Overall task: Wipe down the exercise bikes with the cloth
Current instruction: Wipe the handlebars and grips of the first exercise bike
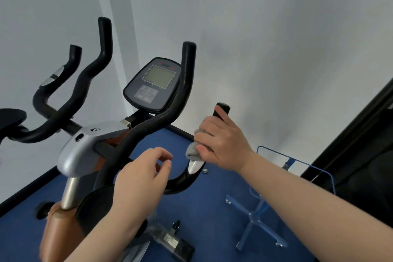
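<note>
An exercise bike with black foam handlebars (182,83), a grey console (155,85) and a silver-and-orange frame (85,147) fills the centre. My right hand (221,142) grips a grey cloth (192,152) wrapped round the bike's right handlebar, just above its silver pulse sensor (195,166); the bar's black tip (223,107) sticks out above my fingers. My left hand (140,178) hovers in front of the handlebar bend with fingers loosely curled, holding nothing.
A second bike's handlebars (70,66) stand at the left. A blue metal stand (255,217) sits on the blue floor (212,208) at the right, beside a dark machine (361,144). White walls close in behind.
</note>
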